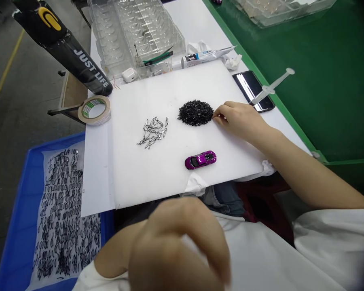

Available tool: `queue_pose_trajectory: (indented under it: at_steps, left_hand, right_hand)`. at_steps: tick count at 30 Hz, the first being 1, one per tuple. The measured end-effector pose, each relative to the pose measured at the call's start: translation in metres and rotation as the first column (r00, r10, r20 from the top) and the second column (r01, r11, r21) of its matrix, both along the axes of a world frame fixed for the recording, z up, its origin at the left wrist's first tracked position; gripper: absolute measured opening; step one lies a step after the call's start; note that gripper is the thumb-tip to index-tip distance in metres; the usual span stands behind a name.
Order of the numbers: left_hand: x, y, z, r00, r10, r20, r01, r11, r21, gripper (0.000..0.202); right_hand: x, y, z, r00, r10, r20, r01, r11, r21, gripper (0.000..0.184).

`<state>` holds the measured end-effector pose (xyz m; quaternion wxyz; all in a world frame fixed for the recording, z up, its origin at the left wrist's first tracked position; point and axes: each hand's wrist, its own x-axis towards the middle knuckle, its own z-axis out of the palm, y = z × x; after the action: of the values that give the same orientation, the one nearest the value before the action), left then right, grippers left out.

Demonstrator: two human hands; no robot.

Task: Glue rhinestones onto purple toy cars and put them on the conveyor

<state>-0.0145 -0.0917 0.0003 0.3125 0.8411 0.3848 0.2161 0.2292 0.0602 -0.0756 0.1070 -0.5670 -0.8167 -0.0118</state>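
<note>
Small black pieces (195, 113) lie heaped in a dense mound at the centre of a white foam sheet (133, 182). The right hand (238, 119) rests at the mound's right edge, its fingertips (217, 115) drawn narrowly together, though whether they hold a piece is too small to tell. The left hand (176, 246), blurred at bottom centre, is curled, its hold unclear. Left of the mound sits a loose cluster of clear pieces (153, 132), with a purple toy car (200, 160) below. A blue tray (18, 218) fills the lower left, and a syringe (271, 87) lies across a phone (245, 85) at upper right.
</note>
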Motion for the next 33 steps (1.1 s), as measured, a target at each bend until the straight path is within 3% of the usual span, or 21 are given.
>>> queue_pose_trajectory:
  at_steps: [3,6,8,11,15,18,21,25,33]
  left_hand:
    - [0.003,0.039,-0.016,0.978,-0.005,0.210,0.010,1.000,-0.022,0.021]
    - [0.003,0.069,-0.029,0.999,0.001,-0.037,0.004,0.991,0.137,0.007]
    - [0.004,0.078,-0.036,0.975,-0.058,-0.216,0.099,0.978,0.186,0.017]
    - [0.006,0.081,-0.047,0.951,-0.105,-0.291,0.150,0.979,0.137,0.031]
    - [0.007,0.080,-0.055,0.971,-0.058,-0.230,0.101,0.979,0.180,0.023]
    - [0.004,0.081,-0.058,0.985,0.028,-0.170,0.007,0.980,0.201,0.016]
    - [0.001,0.083,-0.058,0.990,0.059,-0.127,-0.035,0.981,0.188,0.012]
    - [0.000,0.082,-0.060,0.991,0.058,-0.119,-0.032,0.978,0.204,0.012]
    - [-0.001,0.082,-0.066,0.997,0.052,-0.065,-0.034,0.966,0.258,0.012]
  right_hand:
    - [-0.001,0.000,0.000,1.000,0.002,-0.010,-0.001,1.000,0.011,0.021]
    - [-0.002,0.001,0.000,1.000,0.005,-0.021,-0.005,1.000,0.027,0.019]
    - [-0.002,0.001,0.000,1.000,0.010,-0.017,-0.010,1.000,0.027,0.018]
    - [-0.003,-0.005,0.006,0.999,0.012,-0.030,-0.011,0.999,0.045,0.017]
    - [-0.010,-0.034,0.022,0.967,0.147,-0.209,-0.122,0.984,0.129,0.010]
    - [-0.022,-0.060,0.029,0.885,0.368,-0.285,-0.300,0.919,0.256,0.005]
    - [-0.034,-0.073,0.026,0.847,0.486,-0.213,-0.384,0.839,0.385,0.006]
    - [-0.042,-0.071,0.018,0.841,0.523,-0.138,-0.411,0.784,0.465,0.009]
    - [-0.042,-0.068,0.014,0.841,0.535,-0.080,-0.449,0.772,0.450,0.008]
